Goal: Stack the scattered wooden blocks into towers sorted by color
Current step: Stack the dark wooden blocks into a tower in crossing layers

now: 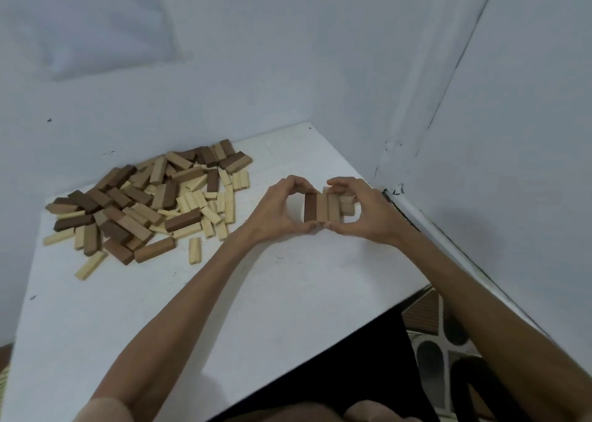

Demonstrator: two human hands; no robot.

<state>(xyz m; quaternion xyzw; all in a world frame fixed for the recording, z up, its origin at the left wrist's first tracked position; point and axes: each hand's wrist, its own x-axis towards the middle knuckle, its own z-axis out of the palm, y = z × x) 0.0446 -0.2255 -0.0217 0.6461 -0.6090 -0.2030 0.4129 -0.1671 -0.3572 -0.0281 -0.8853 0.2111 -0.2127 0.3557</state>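
My left hand (272, 213) and right hand (365, 213) pinch the three-block row (322, 208), blocks running six to twelve o'clock, scattered pile (144, 203) at nine.

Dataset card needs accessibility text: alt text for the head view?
The left hand and right hand pinch a row of three blocks, one dark and two tan, on a white table, with more blocks partly hidden by the right hand. A loose pile of dark, tan and pale blocks lies to their left near the wall.

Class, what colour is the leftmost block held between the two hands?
In the row of blocks, the leftmost block is dark brown; head view shows it best.
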